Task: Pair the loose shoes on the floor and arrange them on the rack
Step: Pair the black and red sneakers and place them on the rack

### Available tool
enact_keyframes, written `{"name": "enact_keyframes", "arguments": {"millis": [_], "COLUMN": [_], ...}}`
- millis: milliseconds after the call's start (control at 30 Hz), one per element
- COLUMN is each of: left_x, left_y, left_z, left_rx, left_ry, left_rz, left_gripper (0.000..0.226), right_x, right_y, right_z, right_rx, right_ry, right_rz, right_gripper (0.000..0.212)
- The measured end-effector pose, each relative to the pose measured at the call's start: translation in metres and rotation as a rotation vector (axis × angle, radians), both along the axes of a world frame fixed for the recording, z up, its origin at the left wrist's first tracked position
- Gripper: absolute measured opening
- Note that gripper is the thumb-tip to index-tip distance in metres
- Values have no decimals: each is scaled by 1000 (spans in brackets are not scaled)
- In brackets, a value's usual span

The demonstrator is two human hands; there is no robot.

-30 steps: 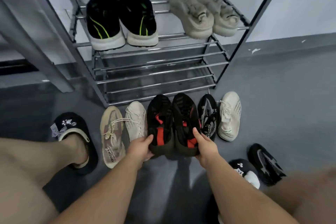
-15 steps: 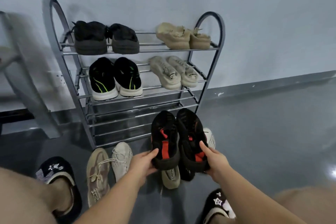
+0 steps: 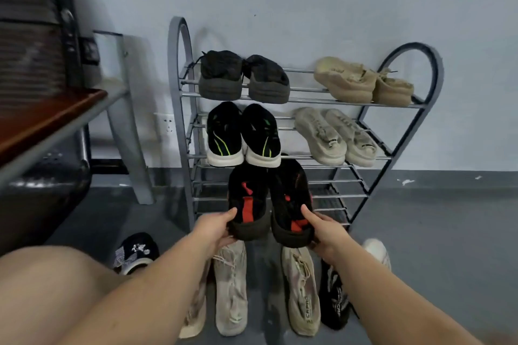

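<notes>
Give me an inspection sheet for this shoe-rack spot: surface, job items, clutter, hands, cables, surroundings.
Surface: grey floor, bare to the right of the rack.
Job items: metal rack with four pairs on its top two tiers; lower tiers hold no shoes. Black-and-red pair held in front of the lower tiers. Loose beige shoes and a black patterned shoe on the floor.
Clutter: nothing seen beyond the shoes.
Hands: left hand holds the left shoe's heel; right hand holds the right shoe's heel; each grip curls round the heel.
Cables: nothing seen.
Surroundings: pale wall, wall socket, desk at left.
</notes>
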State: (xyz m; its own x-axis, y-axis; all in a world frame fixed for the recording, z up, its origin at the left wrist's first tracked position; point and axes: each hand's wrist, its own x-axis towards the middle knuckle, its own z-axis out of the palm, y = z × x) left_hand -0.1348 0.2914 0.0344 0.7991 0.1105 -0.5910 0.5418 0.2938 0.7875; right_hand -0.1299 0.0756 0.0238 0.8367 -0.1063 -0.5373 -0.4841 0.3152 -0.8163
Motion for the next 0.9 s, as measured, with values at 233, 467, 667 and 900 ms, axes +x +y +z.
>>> {"name": "enact_keyframes", "arguments": {"millis": [233, 467, 667, 900], "left_x": [44, 85, 105, 119], "left_y": [34, 54, 68, 72], "left_z": [-17, -50, -74, -96], "left_rx": [-37, -17, -17, 12], "left_ry": [14, 39, 62, 57], "left_rz": [127, 198, 269, 325], "left_gripper": [38, 41, 42, 53], "right_x": [65, 105, 128, 142], "right_y": [37, 63, 85, 95], "right_z": [-21, -64, -84, -90], "right_rx": [-19, 32, -60, -219], "right_ry": [2, 0, -7, -50], "right_rz": [66, 47, 61, 99], "right_gripper": [47, 52, 60, 35]}}
